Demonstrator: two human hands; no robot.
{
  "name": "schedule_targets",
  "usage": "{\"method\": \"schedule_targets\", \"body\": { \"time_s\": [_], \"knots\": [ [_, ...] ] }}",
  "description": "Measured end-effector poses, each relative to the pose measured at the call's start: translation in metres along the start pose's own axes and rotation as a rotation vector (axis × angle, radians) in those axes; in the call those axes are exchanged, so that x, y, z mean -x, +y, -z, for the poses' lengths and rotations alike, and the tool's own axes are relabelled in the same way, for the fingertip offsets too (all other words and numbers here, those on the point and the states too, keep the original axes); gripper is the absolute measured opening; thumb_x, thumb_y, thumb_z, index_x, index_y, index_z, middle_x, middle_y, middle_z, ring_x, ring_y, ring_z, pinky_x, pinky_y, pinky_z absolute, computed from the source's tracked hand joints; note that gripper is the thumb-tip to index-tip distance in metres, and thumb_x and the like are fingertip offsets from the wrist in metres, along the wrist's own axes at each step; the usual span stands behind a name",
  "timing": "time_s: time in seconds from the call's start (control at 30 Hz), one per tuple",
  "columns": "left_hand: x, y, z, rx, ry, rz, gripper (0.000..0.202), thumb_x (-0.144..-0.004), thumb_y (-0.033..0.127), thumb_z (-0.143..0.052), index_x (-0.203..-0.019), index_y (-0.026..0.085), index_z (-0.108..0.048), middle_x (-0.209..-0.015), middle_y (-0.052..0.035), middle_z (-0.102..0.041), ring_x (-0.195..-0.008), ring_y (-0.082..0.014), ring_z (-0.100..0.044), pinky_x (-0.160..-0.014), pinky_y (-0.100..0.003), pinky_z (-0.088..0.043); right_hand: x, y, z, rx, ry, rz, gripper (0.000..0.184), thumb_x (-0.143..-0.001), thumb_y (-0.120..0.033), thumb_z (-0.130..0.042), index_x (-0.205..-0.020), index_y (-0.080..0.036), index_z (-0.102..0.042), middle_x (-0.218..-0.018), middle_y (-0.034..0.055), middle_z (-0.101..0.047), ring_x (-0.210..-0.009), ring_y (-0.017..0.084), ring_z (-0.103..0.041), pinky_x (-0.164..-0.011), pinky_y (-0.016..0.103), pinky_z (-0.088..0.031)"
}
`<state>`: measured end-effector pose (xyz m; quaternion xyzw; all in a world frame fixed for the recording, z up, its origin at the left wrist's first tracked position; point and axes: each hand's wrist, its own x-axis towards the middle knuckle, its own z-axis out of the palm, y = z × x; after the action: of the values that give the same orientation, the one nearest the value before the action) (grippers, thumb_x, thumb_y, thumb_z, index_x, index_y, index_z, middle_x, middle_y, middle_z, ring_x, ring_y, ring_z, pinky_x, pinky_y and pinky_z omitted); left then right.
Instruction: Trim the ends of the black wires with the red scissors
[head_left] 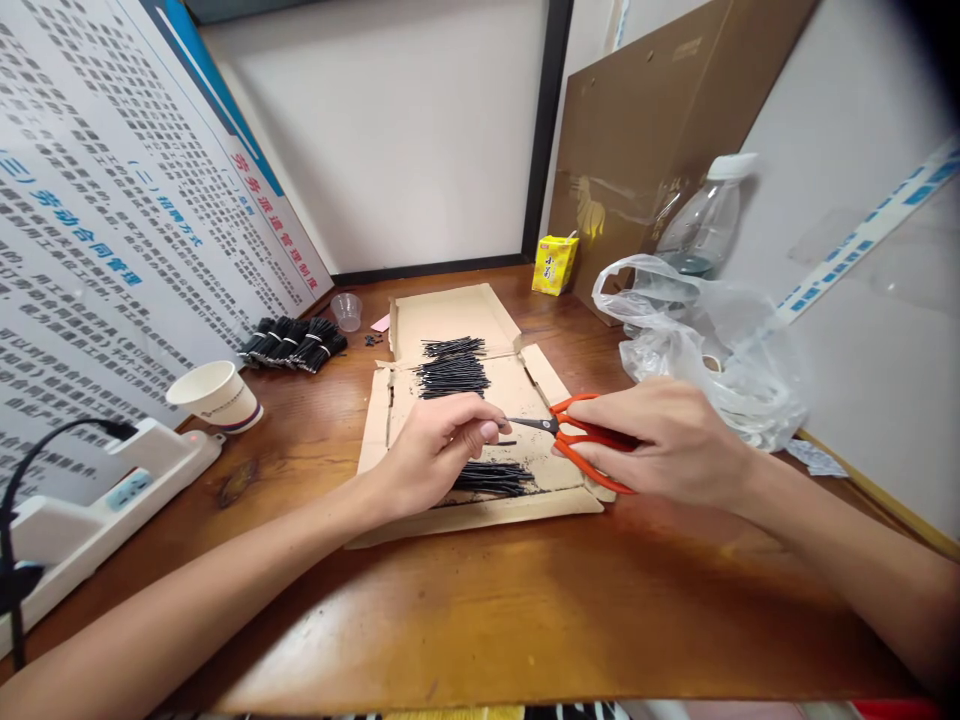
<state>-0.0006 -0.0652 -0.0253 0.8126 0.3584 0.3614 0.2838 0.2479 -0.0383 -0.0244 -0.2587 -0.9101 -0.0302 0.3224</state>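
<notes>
My right hand [664, 440] grips scissors [592, 435] by their orange handles, the dark blades pointing left. At the blade tips, my left hand [454, 440] is closed in a pinch on a thin black wire-like piece, mostly hidden by the fingers. Both hands are above an opened-out cardboard box [450, 305]. On the cardboard lie a pile of thin black wire-like pieces [454, 372] beyond my left hand and another pile [491, 478] below it. A single short black piece lies between them, and dark specks are scattered around.
Tied black bundles [292, 342], a clear plastic cup [346, 311] and a paper cup [217, 397] stand left of the cardboard. A power strip [112, 520] lies at the left edge. To the right are a yellow drink carton [555, 265], a plastic bag [705, 350] and a bottle [705, 220].
</notes>
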Motion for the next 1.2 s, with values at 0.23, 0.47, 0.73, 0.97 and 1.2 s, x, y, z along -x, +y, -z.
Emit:
{"method": "schedule_targets", "body": {
  "time_s": [0.23,0.47,0.73,0.97,1.2],
  "knots": [
    [0.0003,0.0008,-0.0013,0.058,0.006,0.023,0.019,-0.097,0.022,-0.045,-0.093,0.013,-0.061,-0.074,-0.0019,-0.059,-0.062,-0.0084,-0.051,-0.056,-0.019,-0.044,-0.0009,-0.0065,0.0024,-0.034,0.028,-0.039,0.016,-0.084,-0.025,-0.053,-0.074,-0.019,-0.064,-0.055,-0.0018,-0.06,-0.044,0.009,-0.046,-0.047,0.024,-0.033],
    [-0.0005,0.0025,-0.0017,0.087,0.006,0.042,0.017,-0.096,0.021,-0.047,-0.09,0.013,-0.06,-0.065,0.0008,-0.055,-0.056,-0.0071,-0.049,-0.052,-0.017,-0.042,0.001,-0.006,0.0006,-0.035,0.047,0.002,0.015,-0.084,-0.022,-0.054,-0.074,-0.017,-0.064,-0.053,-0.0033,-0.058,-0.043,0.008,-0.044,-0.047,0.023,-0.032],
    [0.0001,0.0021,-0.0014,0.084,0.019,0.052,0.014,-0.095,0.019,-0.048,-0.09,0.013,-0.06,-0.063,0.0014,-0.054,-0.054,-0.0063,-0.049,-0.05,-0.016,-0.041,-0.0009,-0.0066,0.0004,-0.041,0.027,0.005,0.016,-0.084,-0.022,-0.055,-0.075,-0.015,-0.066,-0.052,-0.0041,-0.058,-0.044,0.007,-0.047,-0.048,0.021,-0.033],
    [0.0002,-0.0003,-0.0017,0.065,0.031,0.048,0.014,-0.094,0.02,-0.05,-0.09,0.013,-0.061,-0.061,0.0018,-0.053,-0.053,-0.0063,-0.048,-0.049,-0.016,-0.039,0.0006,-0.0058,0.0013,-0.024,0.03,0.0,0.021,-0.086,-0.021,-0.052,-0.071,-0.016,-0.066,-0.051,-0.0036,-0.058,-0.043,0.007,-0.046,-0.047,0.022,-0.032],
    [0.0012,-0.0004,-0.0016,0.046,0.037,0.039,0.014,-0.095,0.021,-0.049,-0.091,0.013,-0.061,-0.062,0.0017,-0.054,-0.053,-0.0064,-0.048,-0.05,-0.017,-0.04,-0.0002,-0.0093,0.0003,-0.027,0.044,-0.067,0.017,-0.083,-0.022,-0.055,-0.071,-0.016,-0.066,-0.054,-0.0022,-0.061,-0.043,0.007,-0.045,-0.047,0.023,-0.032]
  ]
}}
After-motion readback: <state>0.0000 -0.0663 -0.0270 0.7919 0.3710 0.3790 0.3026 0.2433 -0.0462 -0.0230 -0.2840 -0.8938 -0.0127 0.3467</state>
